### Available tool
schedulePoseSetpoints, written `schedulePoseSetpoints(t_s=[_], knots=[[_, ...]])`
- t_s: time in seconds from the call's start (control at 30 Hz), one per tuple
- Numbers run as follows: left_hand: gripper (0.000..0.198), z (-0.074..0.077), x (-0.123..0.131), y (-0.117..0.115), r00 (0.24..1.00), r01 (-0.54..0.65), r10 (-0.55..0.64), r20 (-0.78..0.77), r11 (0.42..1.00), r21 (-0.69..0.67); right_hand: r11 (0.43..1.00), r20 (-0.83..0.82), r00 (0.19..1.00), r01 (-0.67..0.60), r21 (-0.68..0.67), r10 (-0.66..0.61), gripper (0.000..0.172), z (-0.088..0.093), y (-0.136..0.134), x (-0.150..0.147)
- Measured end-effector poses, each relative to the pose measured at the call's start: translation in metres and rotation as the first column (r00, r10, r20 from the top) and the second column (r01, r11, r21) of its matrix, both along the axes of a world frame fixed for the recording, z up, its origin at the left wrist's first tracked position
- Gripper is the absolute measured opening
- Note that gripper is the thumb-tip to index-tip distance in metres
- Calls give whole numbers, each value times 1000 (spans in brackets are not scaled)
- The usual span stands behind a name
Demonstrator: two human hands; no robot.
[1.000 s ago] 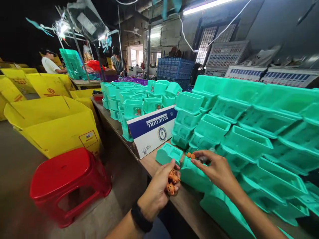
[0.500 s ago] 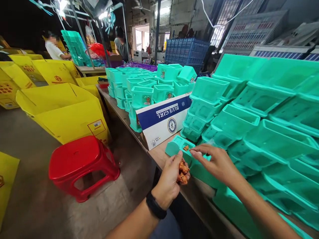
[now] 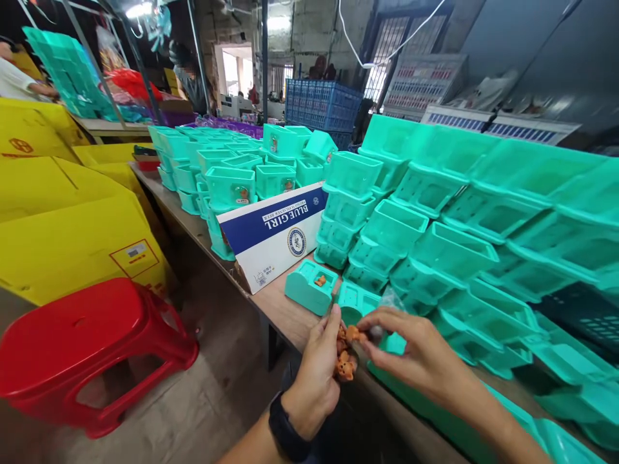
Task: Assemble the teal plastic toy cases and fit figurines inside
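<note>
- Just beyond the left hand (image 3: 316,367), one orange figure (image 3: 320,280) lies in a green box (image 3: 300,294), so that piece looks placed; left of the box, bare table (image 3: 276,307) runs to an open edge.
- The left hand cups several more figures (image 3: 345,367).
- The right hand (image 3: 411,341) has come back from the box and pinches another figure (image 3: 355,333) at that bunch.
- Close right of it, green stacks (image 3: 452,251) leave little room.

A red stool (image 3: 72,328) stands on the floor (image 3: 217,370) at lower left, in front of yellow boxes (image 3: 77,238); at centre, a white-and-blue carton (image 3: 271,258) with inverted BLUE GIRL lettering rests on the tabletop (image 3: 283,314); behind, blue crates (image 3: 315,103) stand left of a barred window (image 3: 384,51).
</note>
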State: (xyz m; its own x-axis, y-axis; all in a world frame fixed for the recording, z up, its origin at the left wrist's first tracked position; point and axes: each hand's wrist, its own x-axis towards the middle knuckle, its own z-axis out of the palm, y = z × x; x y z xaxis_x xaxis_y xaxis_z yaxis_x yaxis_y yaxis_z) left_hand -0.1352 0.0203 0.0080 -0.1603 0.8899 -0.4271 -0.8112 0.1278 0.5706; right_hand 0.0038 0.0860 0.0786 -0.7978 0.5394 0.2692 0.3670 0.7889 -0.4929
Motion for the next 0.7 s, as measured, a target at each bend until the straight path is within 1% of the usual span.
schedulePoseSetpoints(t_s=[0.07, 0.17, 0.23, 0.3, 0.4, 0.47, 0.5, 0.57, 0.6, 0.63, 0.67, 0.7], knots=[[76, 2, -2, -1, 1000, -2, 2, -10, 1000, -3, 998, 39, 999, 18, 60, -20, 15, 4, 21, 10], [83, 5, -4, -3, 1000, 1, -2, -12, 999, -41, 990, 191, 981, 9, 139, -36, 16, 4, 57, 16], [87, 7, -3, -4, 1000, 10, -11, -10, 998, -59, 991, 270, 963, -23, 129, -13, 17, -1, 76, 14], [88, 8, -2, -2, 1000, 23, -24, -19, 998, -55, 994, 289, 957, -63, 89, 35, 21, -7, 89, 9], [84, 7, -2, 6, 998, 37, -39, -45, 998, -43, 996, 261, 964, -69, 53, 53, 25, -12, 95, 6], [80, 6, -3, 11, 998, 27, -29, -61, 999, -38, 998, 203, 979, -15, 66, 1, 25, -11, 85, 10], [78, 6, -3, 13, 997, 16, -18, -69, 999, -35, 997, 165, 986, 23, 76, -35, 25, -10, 76, 13], [75, 5, -2, 15, 996, -15, 13, -85, 1000, -27, 995, 75, 994, 71, 74, -76, 27, -8, 46, 18], [74, 5, 0, 15, 995, -30, 28, -92, 999, -23, 997, 28, 997, 65, 44, -66, 26, -9, 28, 20], [73, 5, 3, 14, 994, -41, 40, -97, 999, -19, 1000, -19, 999, 28, 12, -28, 23, -10, 9, 21], [72, 5, 7, 13, 994, -47, 45, -100, 999, -14, 1000, -37, 999, -19, -15, 19, 26, -12, -9, 21], [72, 5, 12, 11, 994, -46, 45, -101, 999, -9, 999, -50, 998, -41, -18, 40, 28, -16, -26, 21]])
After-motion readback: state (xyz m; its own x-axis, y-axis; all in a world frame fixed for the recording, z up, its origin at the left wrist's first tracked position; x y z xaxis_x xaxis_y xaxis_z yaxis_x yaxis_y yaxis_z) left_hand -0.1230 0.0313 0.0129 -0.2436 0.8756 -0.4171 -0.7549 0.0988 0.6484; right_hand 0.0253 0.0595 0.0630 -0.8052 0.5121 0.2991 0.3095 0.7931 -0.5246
